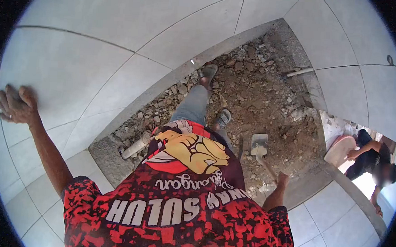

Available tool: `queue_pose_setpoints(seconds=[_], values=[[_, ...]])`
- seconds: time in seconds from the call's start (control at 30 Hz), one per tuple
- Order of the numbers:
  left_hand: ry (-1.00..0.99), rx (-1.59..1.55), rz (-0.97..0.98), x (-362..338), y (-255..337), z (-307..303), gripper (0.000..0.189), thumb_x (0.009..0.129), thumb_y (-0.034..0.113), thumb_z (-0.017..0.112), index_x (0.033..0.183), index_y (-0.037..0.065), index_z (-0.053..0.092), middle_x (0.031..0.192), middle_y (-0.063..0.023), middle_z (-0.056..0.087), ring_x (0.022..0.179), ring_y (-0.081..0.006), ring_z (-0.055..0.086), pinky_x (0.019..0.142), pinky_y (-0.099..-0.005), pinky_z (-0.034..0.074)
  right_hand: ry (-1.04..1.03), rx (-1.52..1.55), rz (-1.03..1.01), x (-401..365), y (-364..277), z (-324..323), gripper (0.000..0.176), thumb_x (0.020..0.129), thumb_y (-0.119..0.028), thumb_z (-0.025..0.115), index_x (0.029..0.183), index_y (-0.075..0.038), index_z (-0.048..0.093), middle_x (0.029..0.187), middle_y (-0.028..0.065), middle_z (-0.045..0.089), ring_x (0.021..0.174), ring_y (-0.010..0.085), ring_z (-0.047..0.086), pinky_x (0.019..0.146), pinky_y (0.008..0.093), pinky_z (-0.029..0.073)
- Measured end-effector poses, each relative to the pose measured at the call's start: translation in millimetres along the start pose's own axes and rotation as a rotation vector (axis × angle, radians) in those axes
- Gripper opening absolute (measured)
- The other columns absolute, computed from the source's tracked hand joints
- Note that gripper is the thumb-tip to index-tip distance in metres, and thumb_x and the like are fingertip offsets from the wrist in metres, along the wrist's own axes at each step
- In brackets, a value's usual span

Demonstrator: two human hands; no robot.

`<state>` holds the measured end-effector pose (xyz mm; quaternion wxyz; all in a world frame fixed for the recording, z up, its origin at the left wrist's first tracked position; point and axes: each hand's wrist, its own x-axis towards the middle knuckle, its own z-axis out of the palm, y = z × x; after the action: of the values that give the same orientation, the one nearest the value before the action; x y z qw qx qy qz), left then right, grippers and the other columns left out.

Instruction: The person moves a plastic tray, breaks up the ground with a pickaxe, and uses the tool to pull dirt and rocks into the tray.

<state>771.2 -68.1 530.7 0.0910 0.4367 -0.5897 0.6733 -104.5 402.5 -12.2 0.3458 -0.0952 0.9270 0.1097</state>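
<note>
My left hand (17,104) is out at the far left against the white tiled wall (75,77), its fingers apart and slightly bent, with nothing in it. My right hand (284,178) is closed around the handle of a shovel (260,145). The shovel's grey blade lies over the dirt, to the right of my feet. Below me is bare ground of brown soil and broken rubble (253,99). My sandalled feet (223,118) stand on it, one farther forward near the wall's base.
A white pipe (136,148) sticks up by my left side, and another pipe (300,72) juts from the far right edge. At right, beyond a concrete edge (353,192), another person (375,157) bends with a hand on a pink tub (341,150).
</note>
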Motion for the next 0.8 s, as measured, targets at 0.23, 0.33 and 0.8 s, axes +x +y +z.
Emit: queue_pose_setpoints(seconds=[0.23,0.33,0.8], values=[[0.0,-0.036,-0.037,-0.3,-2.2,2.4,0.062,0.076,0.061,0.04,0.09,0.006,0.063,0.099,-0.0155,0.059,0.092,-0.0272,0.051,0.078,-0.0407,0.029,-0.042,0.151,-0.187,-71.9,-34.9,-26.5,0.021,0.077,-0.019,0.049,0.084,0.0,0.056,0.08,0.0129,0.056,0.083,0.0245,0.056,0.057,0.0402,0.048],[0.03,-0.052,-0.073,-16.1,-10.0,14.7,0.065,0.075,0.064,0.039,0.091,0.006,0.064,0.099,-0.015,0.059,0.094,-0.0272,0.051,0.081,-0.0406,0.027,-0.35,0.996,0.226,-148.0,-73.3,-53.0,0.017,0.077,-0.018,0.05,0.083,-0.003,0.056,0.076,0.0088,0.053,0.072,0.0234,0.054,0.056,0.0361,0.048],[0.058,-0.034,-0.3,-29.2,-4.4,33.8,0.059,0.077,0.06,0.038,0.094,0.006,0.055,0.106,-0.0181,0.049,0.108,-0.0367,0.039,0.077,-0.0578,0.027,-0.575,1.494,0.306,-149.3,-125.6,60.4,0.019,0.076,-0.012,0.052,0.091,-0.003,0.047,0.073,0.0086,0.053,0.06,0.0226,0.054,0.053,0.0344,0.046]])
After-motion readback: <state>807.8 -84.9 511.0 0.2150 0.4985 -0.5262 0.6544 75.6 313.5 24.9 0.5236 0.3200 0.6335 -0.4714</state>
